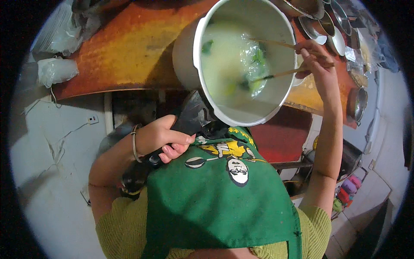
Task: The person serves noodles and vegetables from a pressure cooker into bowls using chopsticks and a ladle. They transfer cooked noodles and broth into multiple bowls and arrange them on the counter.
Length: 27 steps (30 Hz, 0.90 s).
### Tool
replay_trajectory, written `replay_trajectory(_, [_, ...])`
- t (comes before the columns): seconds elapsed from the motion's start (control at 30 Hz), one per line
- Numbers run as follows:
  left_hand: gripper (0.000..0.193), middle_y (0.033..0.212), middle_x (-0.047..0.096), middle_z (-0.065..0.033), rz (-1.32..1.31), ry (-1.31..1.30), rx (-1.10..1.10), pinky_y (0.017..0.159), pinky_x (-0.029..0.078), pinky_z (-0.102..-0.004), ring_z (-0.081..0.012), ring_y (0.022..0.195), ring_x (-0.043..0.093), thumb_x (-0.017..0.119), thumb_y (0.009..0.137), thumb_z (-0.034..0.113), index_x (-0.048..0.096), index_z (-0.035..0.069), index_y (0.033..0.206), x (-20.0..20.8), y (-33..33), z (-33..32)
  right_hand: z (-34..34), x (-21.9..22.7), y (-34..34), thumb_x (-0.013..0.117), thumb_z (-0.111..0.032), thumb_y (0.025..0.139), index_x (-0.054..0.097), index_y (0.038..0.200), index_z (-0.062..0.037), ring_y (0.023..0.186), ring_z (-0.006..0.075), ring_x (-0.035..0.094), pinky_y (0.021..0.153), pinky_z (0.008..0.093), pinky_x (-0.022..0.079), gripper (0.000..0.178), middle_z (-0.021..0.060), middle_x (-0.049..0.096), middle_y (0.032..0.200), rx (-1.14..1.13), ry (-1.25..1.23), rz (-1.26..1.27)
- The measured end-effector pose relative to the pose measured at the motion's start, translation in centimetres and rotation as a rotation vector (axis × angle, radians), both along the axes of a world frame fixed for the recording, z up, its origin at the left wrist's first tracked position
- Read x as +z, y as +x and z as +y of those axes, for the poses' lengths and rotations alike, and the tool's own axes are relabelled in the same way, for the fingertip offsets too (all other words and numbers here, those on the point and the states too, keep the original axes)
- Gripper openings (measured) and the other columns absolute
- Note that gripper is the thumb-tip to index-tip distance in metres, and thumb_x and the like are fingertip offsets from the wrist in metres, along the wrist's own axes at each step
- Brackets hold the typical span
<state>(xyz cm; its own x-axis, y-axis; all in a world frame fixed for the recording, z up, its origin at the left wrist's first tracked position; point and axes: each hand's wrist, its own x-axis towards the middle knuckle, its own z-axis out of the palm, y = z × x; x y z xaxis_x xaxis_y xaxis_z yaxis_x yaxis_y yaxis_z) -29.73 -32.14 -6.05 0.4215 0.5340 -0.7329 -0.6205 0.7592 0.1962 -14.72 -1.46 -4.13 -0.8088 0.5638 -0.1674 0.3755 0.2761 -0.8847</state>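
A deep, pale metal pot (196, 47) with a lugged rim stands tilted toward me, holding cloudy whitish liquid (228, 64) and green leafy vegetables (258, 58). My right hand (314, 64) is closed on a pair of wooden chopsticks (282, 73), spread apart, their tips down in the pot near the greens. Below the rim at the left, my left hand (166, 137) wraps round a dark black handle (151, 162) close to my green apron (215, 203). Whether that handle joins the pot is hard to make out.
The pot rests on an orange-brown worktop (129, 39) with a curved front edge. Metal bowls and pans (325, 30) crowd the far right. At the left lie a white plastic bag (58, 71) and a stack of plates (54, 30). A strainer (359, 103) sits at right.
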Motion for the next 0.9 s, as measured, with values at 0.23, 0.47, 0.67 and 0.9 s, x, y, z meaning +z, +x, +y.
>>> replay_trajectory(0.23, [0.016, 0.056, 0.038, 0.0019, 0.111, -0.04, -0.086, 0.034, 0.024, -0.0212, -0.0041, 0.041, 0.031, 0.056, 0.079, 0.012, 0.042, 0.005, 0.073, 0.9, 0.7, 0.7, -1.5, -7.3, 0.8, 0.045, -0.023, 0.089, 0.056, 0.086, -0.0014, 0.06, 0.0082, 0.054, 0.052, 0.0208, 0.046, 0.024, 0.0024, 0.052, 0.072, -0.169, 0.072, 0.113])
replay_trajectory(0.47, [0.018, 0.058, 0.041, -0.0001, 0.147, -0.044, -0.129, 0.034, 0.028, -0.0219, -0.0047, 0.042, 0.034, 0.057, 0.078, 0.011, 0.041, 0.003, 0.073, 0.7, 1.4, 1.1, -1.1, -9.2, 1.6, 0.044, -0.028, 0.088, 0.055, 0.075, -0.0009, 0.05, 0.0129, 0.054, 0.048, 0.0228, 0.046, 0.032, 0.0057, 0.055, 0.069, -0.312, -0.084, 0.207])
replay_trajectory(0.67, [0.019, 0.057, 0.041, 0.0001, 0.202, -0.038, -0.161, 0.034, 0.029, -0.0216, -0.005, 0.041, 0.035, 0.056, 0.079, 0.011, 0.041, 0.004, 0.071, 1.1, 1.8, 1.7, -2.3, -10.4, -0.2, 0.045, -0.033, 0.087, 0.053, 0.073, -0.0015, 0.046, 0.0141, 0.052, 0.042, 0.0238, 0.044, 0.035, 0.0066, 0.053, 0.067, -0.264, -0.372, 0.105])
replay_trajectory(0.9, [0.018, 0.054, 0.039, 0.001, 0.173, -0.057, -0.171, 0.034, 0.029, -0.0217, -0.0049, 0.04, 0.034, 0.054, 0.08, 0.011, 0.041, 0.005, 0.07, 0.8, 2.0, 1.6, -2.2, -11.0, -0.4, 0.042, -0.034, 0.088, 0.05, 0.077, -0.002, 0.044, 0.0169, 0.052, 0.044, 0.0276, 0.046, 0.034, 0.0083, 0.053, 0.062, -0.301, -0.715, 0.187])
